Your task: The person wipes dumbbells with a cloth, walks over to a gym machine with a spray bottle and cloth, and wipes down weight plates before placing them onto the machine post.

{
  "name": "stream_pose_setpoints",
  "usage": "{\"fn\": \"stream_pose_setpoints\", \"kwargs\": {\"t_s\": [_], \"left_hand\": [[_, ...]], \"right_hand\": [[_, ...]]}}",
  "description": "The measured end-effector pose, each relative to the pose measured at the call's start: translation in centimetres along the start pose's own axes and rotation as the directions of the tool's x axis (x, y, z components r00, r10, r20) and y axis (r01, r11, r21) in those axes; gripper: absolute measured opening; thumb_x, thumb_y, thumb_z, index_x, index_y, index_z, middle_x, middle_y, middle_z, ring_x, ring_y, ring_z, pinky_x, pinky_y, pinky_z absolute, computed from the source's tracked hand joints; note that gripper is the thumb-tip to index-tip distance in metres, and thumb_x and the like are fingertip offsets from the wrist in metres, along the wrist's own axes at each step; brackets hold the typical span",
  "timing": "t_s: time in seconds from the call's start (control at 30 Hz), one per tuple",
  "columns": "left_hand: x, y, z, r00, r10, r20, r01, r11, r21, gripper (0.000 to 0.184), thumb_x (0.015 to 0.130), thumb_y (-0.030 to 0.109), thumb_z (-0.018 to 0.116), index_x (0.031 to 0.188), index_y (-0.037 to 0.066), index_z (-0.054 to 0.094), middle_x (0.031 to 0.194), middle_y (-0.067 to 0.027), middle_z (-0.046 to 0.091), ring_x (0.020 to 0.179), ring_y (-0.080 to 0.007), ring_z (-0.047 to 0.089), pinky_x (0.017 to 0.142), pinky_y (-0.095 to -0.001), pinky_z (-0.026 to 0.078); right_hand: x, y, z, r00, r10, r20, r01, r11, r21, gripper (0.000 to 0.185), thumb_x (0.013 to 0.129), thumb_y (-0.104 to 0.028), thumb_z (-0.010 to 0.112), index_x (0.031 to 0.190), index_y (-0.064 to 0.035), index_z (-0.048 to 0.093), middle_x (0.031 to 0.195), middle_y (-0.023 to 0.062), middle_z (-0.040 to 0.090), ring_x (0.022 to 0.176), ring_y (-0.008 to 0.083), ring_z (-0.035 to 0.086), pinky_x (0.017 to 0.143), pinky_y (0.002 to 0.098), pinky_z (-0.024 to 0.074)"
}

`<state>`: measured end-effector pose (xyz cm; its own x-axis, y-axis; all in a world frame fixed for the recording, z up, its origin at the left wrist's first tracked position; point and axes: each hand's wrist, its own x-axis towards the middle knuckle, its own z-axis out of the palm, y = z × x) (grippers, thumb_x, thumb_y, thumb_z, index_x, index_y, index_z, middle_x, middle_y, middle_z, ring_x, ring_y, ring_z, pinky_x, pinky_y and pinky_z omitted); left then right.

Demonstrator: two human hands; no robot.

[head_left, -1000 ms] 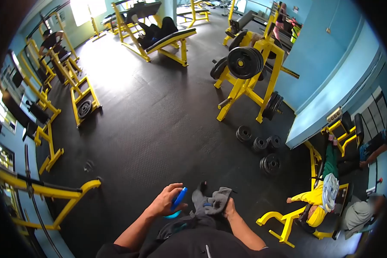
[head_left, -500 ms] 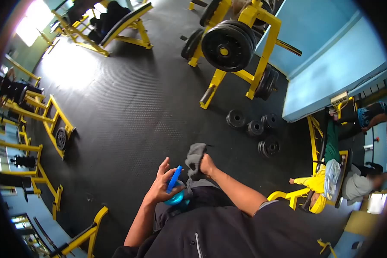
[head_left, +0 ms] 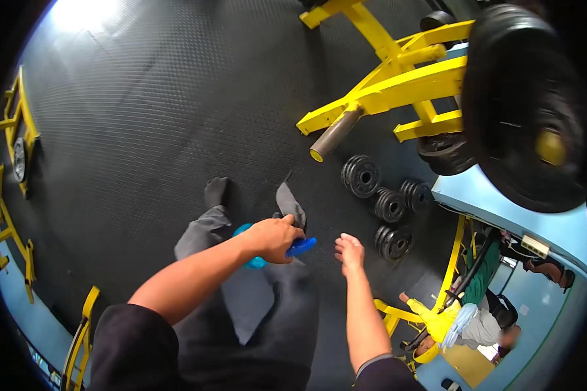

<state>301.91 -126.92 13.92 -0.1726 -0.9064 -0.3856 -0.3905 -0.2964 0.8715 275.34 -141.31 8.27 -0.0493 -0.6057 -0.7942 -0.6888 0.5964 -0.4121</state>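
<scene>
My left hand [head_left: 275, 238] is closed round a spray bottle with a blue trigger top [head_left: 301, 246] and a turquoise body [head_left: 255, 262], which is partly hidden behind the hand and forearm. A grey cloth [head_left: 289, 202] shows just beyond my left fingers, against them; whether they grip it is hidden. To the right, my right hand [head_left: 350, 253] is held apart from the bottle, its fingers loosely bent with nothing in them.
A yellow plate-loaded machine [head_left: 385, 91] with large black weight plates [head_left: 528, 111] stands close on the right. Several small stacks of plates [head_left: 391, 205] lie on the black rubber floor [head_left: 169, 117]. People, one in a yellow top [head_left: 440, 322], are by a bench at lower right.
The cloth has left my right hand and now shows by my left hand. My left hand has swung right with the bottle, and the machine appears nearer.
</scene>
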Motion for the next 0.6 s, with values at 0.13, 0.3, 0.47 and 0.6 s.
{"fn": "stream_pose_setpoints", "kwargs": {"t_s": [0.13, 0.3, 0.47, 0.6], "left_hand": [[9.2, -8.7, 2.5, 0.972, 0.065, 0.227, -0.130, 0.950, 0.284, 0.057, 0.069, 0.023, 0.075, 0.123, 0.013, 0.059, 0.109, -0.0179, 0.055, 0.097, -0.0347, 0.063, 0.084, -0.0424, 0.051], [16.3, -14.6, 1.9, 0.917, 0.076, 0.392, -0.261, 0.857, 0.445, 0.054, 0.072, 0.020, 0.075, 0.122, 0.009, 0.057, 0.109, -0.0202, 0.055, 0.097, -0.0364, 0.064, 0.085, -0.0434, 0.051], [19.9, -17.7, 1.3, 0.848, 0.034, 0.529, -0.426, 0.639, 0.641, 0.063, 0.065, 0.014, 0.080, 0.122, 0.008, 0.055, 0.109, -0.0214, 0.055, 0.094, -0.0371, 0.065, 0.083, -0.0445, 0.051], [22.6, -18.1, -0.2, 0.895, 0.006, 0.447, -0.353, 0.623, 0.698, 0.065, 0.069, 0.021, 0.080, 0.126, 0.010, 0.052, 0.111, -0.0237, 0.055, 0.097, -0.0389, 0.065, 0.084, -0.0460, 0.053]], "right_hand": [[19.2, 2.8, -0.3, 0.980, 0.125, -0.152, -0.138, 0.988, -0.072, 0.041, 0.080, -0.029, 0.072, 0.113, -0.0069, 0.062, 0.097, 0.0079, 0.065, 0.087, 0.0199, 0.062, 0.075, 0.0409, 0.0498], [30.5, -0.9, 2.3, 0.674, -0.652, -0.347, 0.232, 0.632, -0.739, 0.075, 0.074, -0.049, 0.074, 0.128, -0.0032, 0.052, 0.130, 0.0221, 0.052, 0.122, 0.0393, 0.048, 0.102, 0.0478, 0.0384], [34.6, -2.6, 7.0, 0.544, -0.690, -0.477, 0.115, 0.625, -0.772, 0.089, 0.072, -0.054, 0.073, 0.139, -0.0063, 0.040, 0.140, 0.0257, 0.038, 0.127, 0.0398, 0.043, 0.105, 0.0573, 0.0289], [36.0, -1.0, 6.7, 0.555, -0.699, -0.451, 0.178, 0.629, -0.756, 0.093, 0.070, -0.040, 0.078, 0.145, -0.0075, 0.033, 0.132, 0.0243, 0.047, 0.124, 0.0369, 0.048, 0.108, 0.0553, 0.0275]]}}
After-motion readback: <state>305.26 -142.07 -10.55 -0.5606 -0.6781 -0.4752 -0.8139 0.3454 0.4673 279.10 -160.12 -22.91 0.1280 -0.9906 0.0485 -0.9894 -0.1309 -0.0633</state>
